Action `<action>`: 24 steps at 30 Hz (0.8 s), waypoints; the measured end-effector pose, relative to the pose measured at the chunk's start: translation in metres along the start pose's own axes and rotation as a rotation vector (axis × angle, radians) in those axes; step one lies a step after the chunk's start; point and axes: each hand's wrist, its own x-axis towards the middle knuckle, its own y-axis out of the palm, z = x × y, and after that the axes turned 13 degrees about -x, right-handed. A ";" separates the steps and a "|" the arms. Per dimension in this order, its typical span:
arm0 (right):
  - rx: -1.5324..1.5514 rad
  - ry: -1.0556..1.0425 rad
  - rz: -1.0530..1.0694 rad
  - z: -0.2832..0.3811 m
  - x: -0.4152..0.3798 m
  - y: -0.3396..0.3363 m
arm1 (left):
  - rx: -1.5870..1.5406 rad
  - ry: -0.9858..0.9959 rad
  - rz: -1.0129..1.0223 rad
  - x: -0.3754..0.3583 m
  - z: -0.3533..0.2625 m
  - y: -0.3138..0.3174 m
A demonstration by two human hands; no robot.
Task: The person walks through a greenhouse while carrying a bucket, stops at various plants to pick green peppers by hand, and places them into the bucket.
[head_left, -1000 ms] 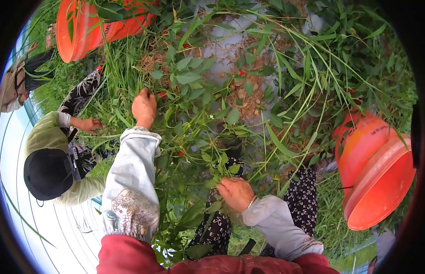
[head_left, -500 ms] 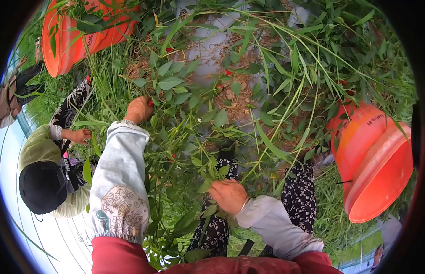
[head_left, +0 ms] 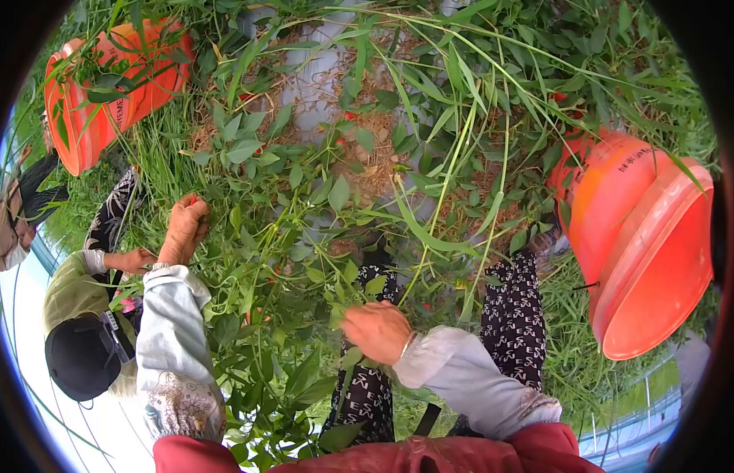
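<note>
My left hand (head_left: 184, 230) is closed, with a small red pepper (head_left: 193, 200) showing at its fingertips, over the left side of the pepper plants. Lower in the middle, my right hand (head_left: 375, 331) has its fingers curled at a leafy branch of a pepper plant (head_left: 339, 303); the fingertips are partly hidden by leaves. Other red peppers hang farther off among the leaves, such as one red pepper (head_left: 349, 116) near the middle row and another red pepper (head_left: 558, 96) at the right.
An orange bucket (head_left: 631, 181) lies tipped at the right, its mouth towards me. A second orange bucket (head_left: 150, 75) lies at upper left. Another person in a black cap (head_left: 83, 359) works at the left. Long grass blades (head_left: 461, 173) arch across the plants.
My left hand has moved left and slightly down, with the red pepper at its fingertips. My right hand has shifted slightly left. The view has shifted, moving the left bucket down and left.
</note>
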 end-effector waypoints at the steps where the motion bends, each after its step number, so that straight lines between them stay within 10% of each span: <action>1: 0.006 0.009 0.001 -0.001 -0.001 -0.002 | -0.073 0.054 0.004 -0.007 -0.006 0.000; 12: -0.008 0.027 0.088 0.004 0.002 -0.007 | 0.229 0.213 0.073 0.060 -0.037 0.068; 15: -0.028 0.033 0.062 0.002 -0.001 -0.004 | -0.296 0.043 0.032 0.080 -0.033 0.086; 17: -0.023 0.033 0.049 0.001 -0.002 -0.001 | 0.461 0.271 0.093 0.098 -0.032 0.081; 24: -0.012 0.043 0.070 0.000 0.000 -0.003 | 0.721 0.100 0.058 0.127 -0.023 0.080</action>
